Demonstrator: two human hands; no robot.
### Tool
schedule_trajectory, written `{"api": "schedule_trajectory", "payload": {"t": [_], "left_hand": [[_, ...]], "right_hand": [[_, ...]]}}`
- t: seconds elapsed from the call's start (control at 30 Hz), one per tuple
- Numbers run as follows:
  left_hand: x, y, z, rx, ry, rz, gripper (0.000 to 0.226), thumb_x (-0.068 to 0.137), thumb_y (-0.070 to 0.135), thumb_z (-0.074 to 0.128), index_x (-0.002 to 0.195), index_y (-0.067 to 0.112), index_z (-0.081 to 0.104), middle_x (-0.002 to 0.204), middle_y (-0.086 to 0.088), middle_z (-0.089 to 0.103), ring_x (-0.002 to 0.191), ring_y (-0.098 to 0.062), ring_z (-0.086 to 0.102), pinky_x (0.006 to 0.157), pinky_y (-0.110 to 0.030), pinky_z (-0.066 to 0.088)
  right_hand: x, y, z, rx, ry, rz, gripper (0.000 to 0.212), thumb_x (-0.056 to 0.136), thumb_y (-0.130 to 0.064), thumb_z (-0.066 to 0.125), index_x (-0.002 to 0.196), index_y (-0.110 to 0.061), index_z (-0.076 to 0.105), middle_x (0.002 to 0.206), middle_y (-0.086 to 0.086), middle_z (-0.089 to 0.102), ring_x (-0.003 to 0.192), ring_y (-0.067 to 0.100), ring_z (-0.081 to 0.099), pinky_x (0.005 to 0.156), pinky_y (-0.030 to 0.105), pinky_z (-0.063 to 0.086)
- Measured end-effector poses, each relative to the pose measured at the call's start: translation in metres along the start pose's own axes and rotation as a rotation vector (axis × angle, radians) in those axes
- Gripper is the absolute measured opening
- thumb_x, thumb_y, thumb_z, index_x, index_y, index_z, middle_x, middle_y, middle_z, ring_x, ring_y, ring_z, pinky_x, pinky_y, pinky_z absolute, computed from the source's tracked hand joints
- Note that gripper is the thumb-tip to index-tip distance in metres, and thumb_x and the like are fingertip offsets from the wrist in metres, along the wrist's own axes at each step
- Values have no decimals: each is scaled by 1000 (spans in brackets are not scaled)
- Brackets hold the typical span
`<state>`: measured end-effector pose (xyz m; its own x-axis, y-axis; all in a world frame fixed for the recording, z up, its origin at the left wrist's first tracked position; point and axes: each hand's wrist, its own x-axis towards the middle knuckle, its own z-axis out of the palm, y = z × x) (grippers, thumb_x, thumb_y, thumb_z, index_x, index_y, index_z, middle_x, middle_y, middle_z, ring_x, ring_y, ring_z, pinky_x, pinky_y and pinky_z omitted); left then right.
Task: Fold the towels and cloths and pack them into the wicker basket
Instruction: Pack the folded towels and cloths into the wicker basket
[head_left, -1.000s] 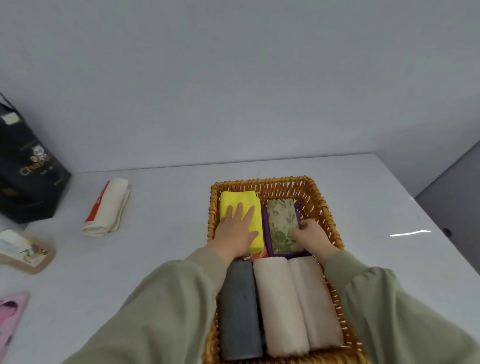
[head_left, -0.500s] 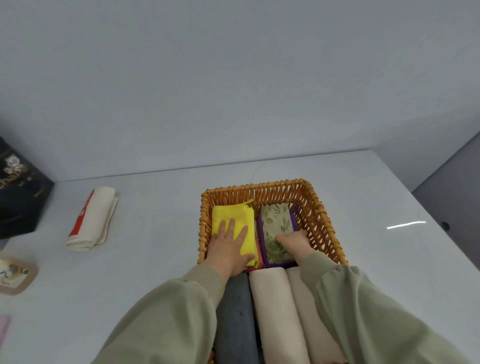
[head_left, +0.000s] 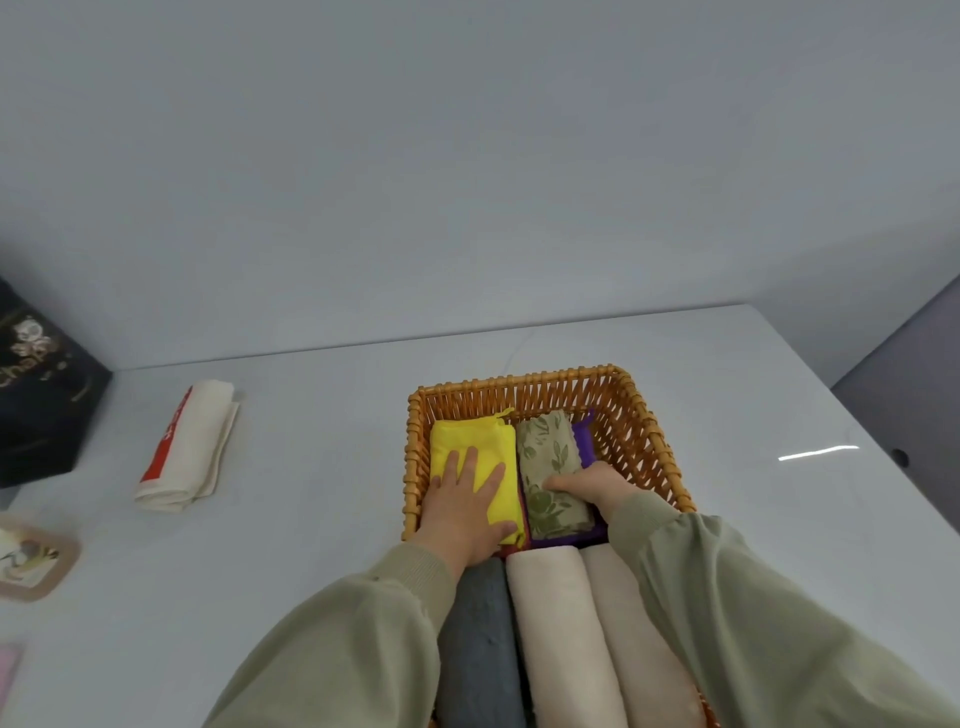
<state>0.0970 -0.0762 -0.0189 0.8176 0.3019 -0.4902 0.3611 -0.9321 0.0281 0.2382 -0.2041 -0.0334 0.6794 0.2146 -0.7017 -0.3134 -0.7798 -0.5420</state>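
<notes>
The wicker basket stands on the white table. In its far half lie a folded yellow cloth and a green leaf-print cloth on top of a purple one. My left hand presses flat on the yellow cloth with straight fingers. My right hand grips the near right side of the leaf-print cloth, thumb on top and fingers hidden. In the near half lie a grey rolled towel and two beige rolled towels.
A folded white cloth with a red stripe lies on the table to the left. A black paper bag stands at the far left. A small framed picture and a pink item lie at the left edge.
My right hand slid from the right edge of the leaf-print cloth toward its near end. My left hand stayed flat on the yellow cloth. The view shifted slightly.
</notes>
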Motion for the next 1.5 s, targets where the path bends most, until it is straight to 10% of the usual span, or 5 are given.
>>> {"api": "schedule_trajectory", "payload": {"t": [0.37,0.67,0.87,1.03,1.5], "left_hand": [[1,1,-1,12,-17,-6,81,93,65,33,150,33,-14,157,-7,-24,145,-32,-19,119,-48,3],[0,-4,-22,-77,-135,47,78,96,53,40,152,29,-10,157,-9,-23,144,-33,-20,119,-49,5],[-13,-10,-76,-921,138,-49,46,104,34,33,143,10,40,147,-9,42,134,-24,40,108,-32,31],[-33,-23,-95,-1916,-111,-105,58,100,54,23,118,11,56,91,-6,67,83,-20,62,72,-33,48],[-42,-36,-103,-1807,156,-115,22,99,27,45,115,16,56,103,-4,65,85,-17,61,72,-29,46]], "right_hand": [[-7,-1,-7,75,-30,-103,89,63,-31,87,133,-4,40,126,10,54,115,27,54,100,40,46],[-47,-19,-31,-60,95,-339,51,73,-25,74,112,-18,42,98,1,60,85,16,62,64,25,52],[-85,-34,-59,524,-347,-373,47,79,-14,73,122,-9,53,106,13,71,91,28,70,76,38,59],[-94,-39,-55,780,-715,-385,73,49,-24,94,112,-5,63,105,15,70,88,25,71,70,34,58],[-102,-49,-36,1082,-814,-366,61,29,-16,99,84,-3,77,87,13,73,75,24,72,64,36,60]]}}
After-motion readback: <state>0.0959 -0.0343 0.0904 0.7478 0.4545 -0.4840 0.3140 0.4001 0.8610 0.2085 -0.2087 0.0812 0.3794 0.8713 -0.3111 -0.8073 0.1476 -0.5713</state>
